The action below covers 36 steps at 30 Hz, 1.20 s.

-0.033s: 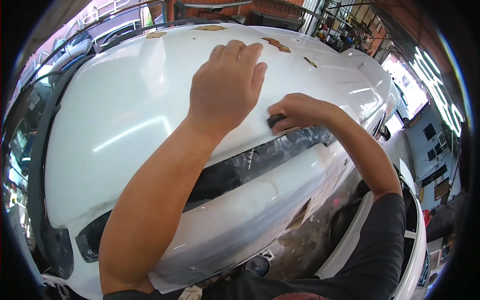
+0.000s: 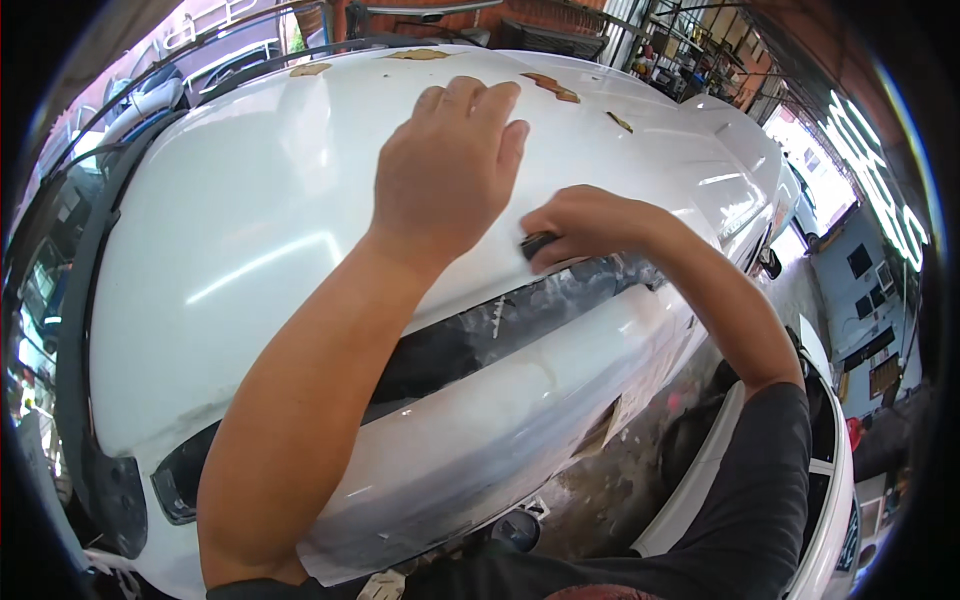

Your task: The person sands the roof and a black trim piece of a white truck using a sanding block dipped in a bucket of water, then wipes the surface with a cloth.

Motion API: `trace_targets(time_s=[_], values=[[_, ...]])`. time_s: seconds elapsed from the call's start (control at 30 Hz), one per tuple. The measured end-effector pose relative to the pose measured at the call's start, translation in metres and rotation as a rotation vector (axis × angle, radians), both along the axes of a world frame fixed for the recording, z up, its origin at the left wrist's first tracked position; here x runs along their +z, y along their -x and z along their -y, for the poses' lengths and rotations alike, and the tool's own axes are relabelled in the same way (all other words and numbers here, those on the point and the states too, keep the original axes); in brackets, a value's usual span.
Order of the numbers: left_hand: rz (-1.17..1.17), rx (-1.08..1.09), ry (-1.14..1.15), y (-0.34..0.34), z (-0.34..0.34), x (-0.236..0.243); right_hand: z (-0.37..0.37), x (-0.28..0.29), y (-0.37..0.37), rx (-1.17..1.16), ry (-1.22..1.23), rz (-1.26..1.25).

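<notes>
A white car body panel (image 2: 250,230) spreads in front of me, smooth and shiny. My left hand (image 2: 440,175) rests on its middle, holding nothing, its fingers reaching forward and partly hidden behind the back of the hand. To the right and nearer, my right hand (image 2: 590,228) grips a small black block (image 2: 536,245) against the white surface, close to the panel's edge. Just below that hand runs a dark strip (image 2: 520,317) with grey smudges and a small white mark. A white curved lower panel (image 2: 480,420) with greyish patches lies nearer to me.
Brown patches (image 2: 552,88) mark the far side of the white panel. Another white car (image 2: 690,500) stands at the lower right, across a strip of floor (image 2: 600,490). Cluttered shelves (image 2: 690,45) stand at the back right. A black round container (image 2: 515,530) is low near my body.
My right hand has slid a little to the left with the black block. My left hand has shifted very slightly left.
</notes>
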<state>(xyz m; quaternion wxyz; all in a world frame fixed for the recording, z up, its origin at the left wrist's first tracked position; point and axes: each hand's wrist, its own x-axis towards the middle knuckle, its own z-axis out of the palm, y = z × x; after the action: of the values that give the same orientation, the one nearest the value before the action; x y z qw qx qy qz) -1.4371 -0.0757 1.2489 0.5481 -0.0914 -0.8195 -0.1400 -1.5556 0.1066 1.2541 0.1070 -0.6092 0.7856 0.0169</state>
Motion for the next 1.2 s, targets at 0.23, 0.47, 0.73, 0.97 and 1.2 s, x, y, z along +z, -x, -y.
trace_targets(time_s=[0.23, 0.47, 0.73, 0.97, 1.2], values=[[0.084, 0.040, -0.033, -0.002, 0.011, -0.007, 0.041, 0.006, -0.043, 0.023, -0.017, 0.045], [0.831, -0.213, -0.346, -0.001, -0.003, -0.006, -0.051, 0.020, 0.016, -0.323, 0.037, -0.156], [1.020, -0.741, -0.734, -0.023, -0.025, -0.009, 0.007, -0.035, -0.095, -0.413, 0.989, -0.272], [1.075, -0.501, -0.556, -0.016, -0.012, -0.012, -0.097, -0.084, -0.090, -0.486, 1.338, -0.356], [1.165, -0.307, 0.110, 0.001, 0.016, -0.039, -0.142, -0.142, -0.014, -0.991, 1.422, -0.357]])
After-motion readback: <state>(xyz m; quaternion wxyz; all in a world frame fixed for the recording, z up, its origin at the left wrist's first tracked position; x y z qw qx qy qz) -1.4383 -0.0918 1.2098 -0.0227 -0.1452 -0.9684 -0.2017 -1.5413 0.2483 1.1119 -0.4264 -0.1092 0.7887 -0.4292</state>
